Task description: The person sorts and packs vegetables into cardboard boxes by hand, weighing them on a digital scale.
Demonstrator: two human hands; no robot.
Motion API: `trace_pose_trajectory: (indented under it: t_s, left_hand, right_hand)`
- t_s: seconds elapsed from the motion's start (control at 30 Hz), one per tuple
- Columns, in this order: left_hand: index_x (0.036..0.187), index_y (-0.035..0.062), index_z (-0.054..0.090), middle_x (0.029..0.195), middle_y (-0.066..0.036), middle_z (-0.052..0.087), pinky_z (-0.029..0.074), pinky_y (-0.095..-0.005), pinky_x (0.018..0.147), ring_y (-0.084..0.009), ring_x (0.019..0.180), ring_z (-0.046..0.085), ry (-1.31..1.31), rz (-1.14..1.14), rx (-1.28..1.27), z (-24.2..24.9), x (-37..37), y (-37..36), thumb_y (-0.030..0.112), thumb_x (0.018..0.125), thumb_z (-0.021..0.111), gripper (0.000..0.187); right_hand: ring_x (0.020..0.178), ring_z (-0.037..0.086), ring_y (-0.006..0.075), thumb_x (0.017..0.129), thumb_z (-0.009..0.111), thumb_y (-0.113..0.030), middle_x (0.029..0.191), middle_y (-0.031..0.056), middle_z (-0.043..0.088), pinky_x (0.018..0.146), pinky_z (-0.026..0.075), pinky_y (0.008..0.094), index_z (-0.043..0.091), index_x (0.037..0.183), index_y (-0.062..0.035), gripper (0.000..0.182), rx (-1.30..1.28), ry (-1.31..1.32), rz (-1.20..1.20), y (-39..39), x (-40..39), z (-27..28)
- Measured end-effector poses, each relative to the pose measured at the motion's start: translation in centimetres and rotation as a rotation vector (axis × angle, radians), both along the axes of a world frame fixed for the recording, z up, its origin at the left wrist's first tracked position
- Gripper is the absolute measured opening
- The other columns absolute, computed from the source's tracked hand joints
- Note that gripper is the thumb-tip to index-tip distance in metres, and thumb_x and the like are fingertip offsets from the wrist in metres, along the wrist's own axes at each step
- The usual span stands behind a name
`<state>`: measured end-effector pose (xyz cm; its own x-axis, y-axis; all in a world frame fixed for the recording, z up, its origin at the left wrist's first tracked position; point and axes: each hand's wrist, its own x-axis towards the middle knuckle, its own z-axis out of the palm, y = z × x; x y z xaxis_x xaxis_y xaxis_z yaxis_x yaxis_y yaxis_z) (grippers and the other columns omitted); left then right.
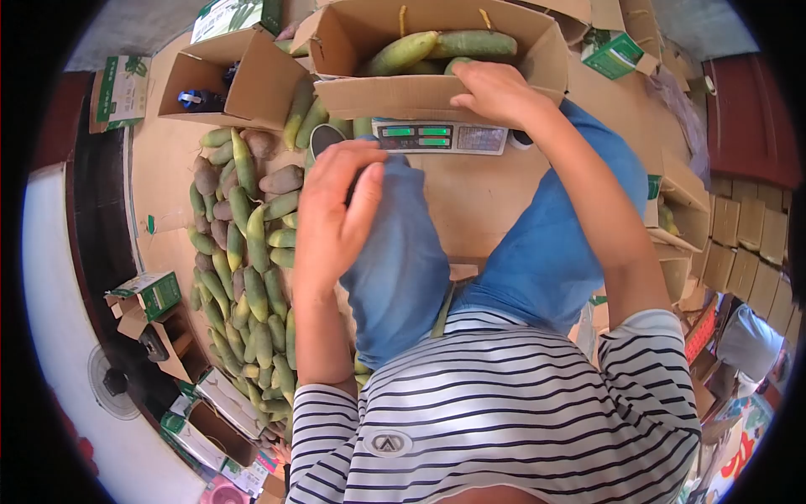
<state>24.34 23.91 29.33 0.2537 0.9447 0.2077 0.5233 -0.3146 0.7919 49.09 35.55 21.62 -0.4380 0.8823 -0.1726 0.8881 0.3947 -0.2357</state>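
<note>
In the head view, my right hand (495,91) reaches over the near flap of an open cardboard box (437,97). Its fingers are closed on the end of a green radish (456,64), most of which the flap and hand hide. More long green radishes (477,43) lie in the box. The box stands on a digital scale (441,137) with lit green displays. My left hand (340,206) hovers above my left knee, fingers loosely bent and thumb apart, holding nothing.
A large heap of green radishes (252,294) with some purplish roots (282,180) covers the floor at the left. A smaller open box (260,84) containing a blue-and-black object stands beyond it. Cartons (745,244) are stacked at the right, and a fan (116,382) stands at the lower left.
</note>
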Motion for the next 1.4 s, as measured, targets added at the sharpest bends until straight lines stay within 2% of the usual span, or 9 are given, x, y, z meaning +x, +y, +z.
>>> trace_pose_trajectory:
  t_s: [0.2, 0.4, 0.47, 0.67, 0.7, 0.73, 0.8, 0.93, 1.4]
  left_hand:
    - [0.099, 0.0006, 0.062, 0.103, -0.014, 0.063, 0.044, -0.0328, 0.086, -0.0271, 0.097, 0.059, 0.036, 0.069, -0.033, 1.0, -1.4, -0.8, 0.010, 0.088, 0.058, 0.015]
    - [0.103, -0.0003, 0.060, 0.095, -0.013, 0.062, 0.045, -0.0333, 0.079, -0.0281, 0.088, 0.059, 0.255, 0.040, 0.153, 5.9, 1.4, -0.2, 0.007, 0.080, 0.067, 0.026]
    - [0.106, 0.0009, 0.061, 0.098, -0.009, 0.063, 0.045, -0.0298, 0.081, -0.0184, 0.090, 0.059, 0.221, -0.028, 0.223, 7.9, 3.3, 0.8, 0.009, 0.084, 0.066, 0.024]
    - [0.104, 0.0022, 0.059, 0.096, -0.016, 0.062, 0.045, -0.0345, 0.077, -0.0324, 0.088, 0.059, 0.514, -0.129, 0.443, 12.0, 10.4, 4.2, 0.018, 0.085, 0.063, 0.026]
    - [0.104, 0.0021, 0.059, 0.096, -0.015, 0.062, 0.045, -0.0351, 0.076, -0.0321, 0.089, 0.059, 0.491, -0.214, 0.543, 10.4, 10.1, 6.3, 0.018, 0.085, 0.062, 0.025]
    - [0.104, 0.0014, 0.058, 0.098, -0.016, 0.062, 0.046, -0.0365, 0.078, -0.0326, 0.091, 0.059, 0.499, -0.217, 0.483, 9.2, 10.6, 7.0, 0.018, 0.086, 0.061, 0.025]
    - [0.108, 0.0032, 0.057, 0.101, -0.018, 0.061, 0.046, -0.0411, 0.080, -0.0344, 0.095, 0.059, 0.575, -0.317, 0.439, 4.7, 9.9, 9.8, 0.018, 0.085, 0.062, 0.027]
    - [0.111, 0.0061, 0.052, 0.101, -0.016, 0.057, 0.046, -0.0461, 0.080, -0.0346, 0.099, 0.055, 1.171, -0.352, 0.087, -2.1, 7.1, 12.1, 0.022, 0.081, 0.065, 0.037]
    - [0.119, 0.0054, 0.050, 0.111, -0.019, 0.057, 0.045, -0.0456, 0.085, -0.0373, 0.105, 0.054, 1.011, -0.370, 0.081, -2.5, 4.6, 13.1, 0.022, 0.083, 0.062, 0.041]
  right_hand:
    - [0.096, 0.059, 0.0301, 0.088, 0.056, -0.038, 0.104, 0.0097, 0.062, 0.078, 0.048, 0.0421, 0.058, 0.102, -0.0066, 0.034, 0.259, 0.260, -0.112, -0.2, 0.6, 2.3]
    - [0.086, 0.061, 0.0295, 0.089, 0.054, -0.030, 0.092, 0.0092, 0.064, 0.070, 0.049, 0.0429, 0.058, 0.094, -0.0057, 0.025, 0.229, 0.127, -0.096, -0.7, 0.7, 3.1]
    - [0.083, 0.062, 0.0310, 0.088, 0.055, -0.030, 0.086, 0.0117, 0.065, 0.067, 0.050, 0.0441, 0.059, 0.095, -0.0043, 0.027, 0.249, 0.136, -0.058, -0.6, 0.8, 2.5]
    - [0.082, 0.065, 0.0288, 0.081, 0.060, -0.022, 0.082, 0.0108, 0.066, 0.066, 0.052, 0.0425, 0.065, 0.087, -0.0078, 0.017, 0.201, 0.078, 0.053, -0.8, 1.6, 0.5]
    - [0.086, 0.066, 0.0267, 0.079, 0.059, -0.020, 0.088, 0.0106, 0.068, 0.067, 0.054, 0.0407, 0.068, 0.084, -0.0111, 0.014, 0.069, 0.006, 0.000, -0.6, 1.2, 0.3]
    - [0.090, 0.066, 0.0263, 0.080, 0.057, -0.020, 0.095, 0.0103, 0.069, 0.071, 0.054, 0.0418, 0.070, 0.088, -0.0125, 0.017, 0.310, 0.098, 0.070, -1.2, 1.8, -1.2]
    - [0.096, 0.065, 0.0251, 0.083, 0.055, -0.018, 0.100, 0.0088, 0.069, 0.073, 0.053, 0.0423, 0.071, 0.095, -0.0112, 0.022, -0.114, -0.041, -0.095, -0.5, 0.3, 2.0]
    - [0.086, 0.067, 0.0272, 0.080, 0.056, -0.012, 0.089, 0.0113, 0.070, 0.066, 0.053, 0.0409, 0.068, 0.091, -0.0056, 0.018, -0.028, -0.067, -0.012, -0.9, 0.3, 1.3]
    - [0.090, 0.067, 0.0281, 0.082, 0.053, -0.011, 0.096, 0.0121, 0.069, 0.069, 0.053, 0.0422, 0.068, 0.098, -0.0051, 0.022, -0.068, -0.070, -0.051, -0.4, 0.2, 0.1]
